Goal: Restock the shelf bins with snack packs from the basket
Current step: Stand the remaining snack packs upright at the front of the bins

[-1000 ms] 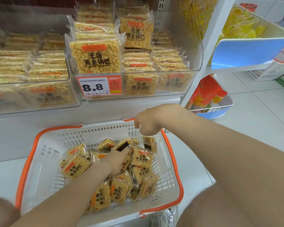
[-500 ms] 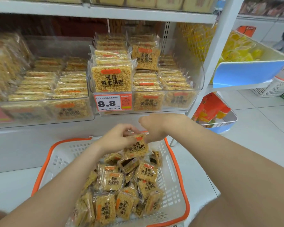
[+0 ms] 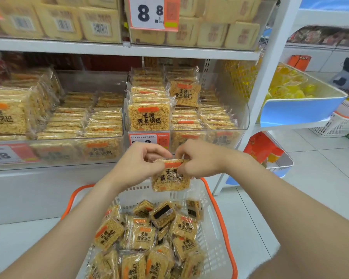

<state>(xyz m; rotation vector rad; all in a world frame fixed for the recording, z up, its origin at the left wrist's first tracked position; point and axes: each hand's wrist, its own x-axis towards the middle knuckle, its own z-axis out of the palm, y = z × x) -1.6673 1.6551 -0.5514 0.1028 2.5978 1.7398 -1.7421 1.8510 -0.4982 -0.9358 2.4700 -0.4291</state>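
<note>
A square clear-wrapped rice-crisp snack pack with an orange label hangs upright above the basket. My left hand pinches its top left corner and my right hand pinches its top right corner. Below, a white basket with an orange rim holds several more of the same packs. Behind my hands stands a clear shelf bin stacked with the same packs, one pack upright at its front. A second clear bin to the left also holds packs.
A price tag reading 8.8 clips to the bin front, partly hidden by my hands. An upper shelf carries pale boxed snacks. A white upright post stands to the right, with blue-fronted bins of yellow goods beyond.
My left hand took a pack out of the basket and lifted it; my right hand joined on its other corner. Both hands and the pack have risen toward the bin front.
</note>
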